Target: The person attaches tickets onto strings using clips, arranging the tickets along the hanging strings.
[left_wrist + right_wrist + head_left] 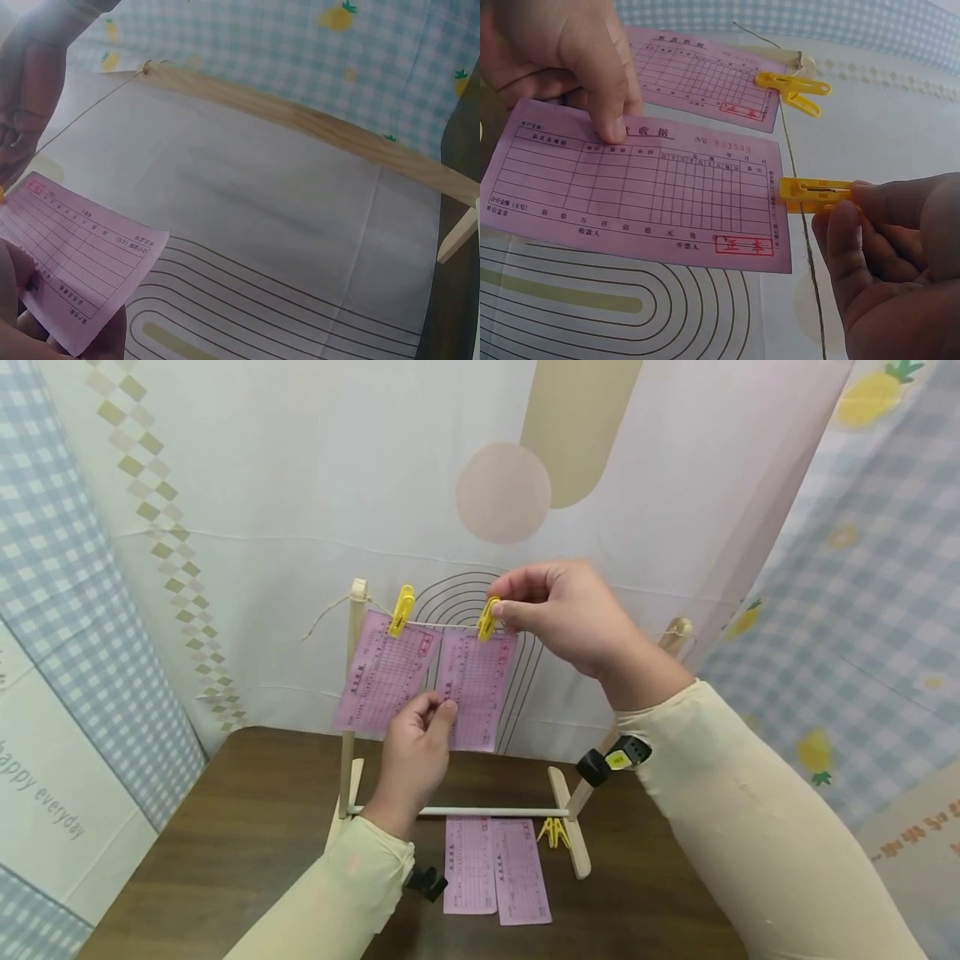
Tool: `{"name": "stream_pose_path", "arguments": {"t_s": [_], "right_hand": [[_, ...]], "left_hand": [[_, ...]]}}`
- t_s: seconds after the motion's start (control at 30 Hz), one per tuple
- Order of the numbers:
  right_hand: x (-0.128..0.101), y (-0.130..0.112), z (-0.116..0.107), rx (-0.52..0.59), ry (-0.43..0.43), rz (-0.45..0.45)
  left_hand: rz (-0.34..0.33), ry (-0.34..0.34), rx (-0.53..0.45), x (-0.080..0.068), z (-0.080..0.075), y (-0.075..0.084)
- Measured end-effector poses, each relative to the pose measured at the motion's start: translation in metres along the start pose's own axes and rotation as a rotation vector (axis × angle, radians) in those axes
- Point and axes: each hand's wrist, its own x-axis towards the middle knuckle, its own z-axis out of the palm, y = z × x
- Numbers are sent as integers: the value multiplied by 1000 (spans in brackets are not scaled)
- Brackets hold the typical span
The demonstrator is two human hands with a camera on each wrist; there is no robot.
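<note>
Two loose slips (470, 864) lie side by side on the table (225, 835), at six o'clock from the held slip (477, 685) in the head view; the spare clips (553, 832) are at five o'clock, by the rack's right foot (579, 856). At nine o'clock is the hung slip (382, 664), its top under the left clip (401, 612) on the cord (442, 626), with the left post (347, 777) just beyond. The white bar (465, 812) passes low between the posts.

At eight o'clock, the left hand (416, 747) pinches the held slip's left edge, thumb in front, covering the hung slip's lower right corner. The right hand (573, 614), at two o'clock, reaches in from the right and squeezes the right clip (487, 620) between thumb and fingers; the clip's jaws overlap the held slip's top edge at the cord.

A narrow gap parts the upright slips. Wider room opens towards three o'clock, up to the right post (315, 124). The table's far edge runs behind the rack, before the patterned cloth (300, 468).
</note>
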Motion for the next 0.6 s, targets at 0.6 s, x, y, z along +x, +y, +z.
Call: {"name": "stream_pose_path", "arguments": {"t_s": [0.6], "right_hand": [[4,-3,6,50,-67,45]], "left_hand": [[16,3,-24,2,1,3]]}}
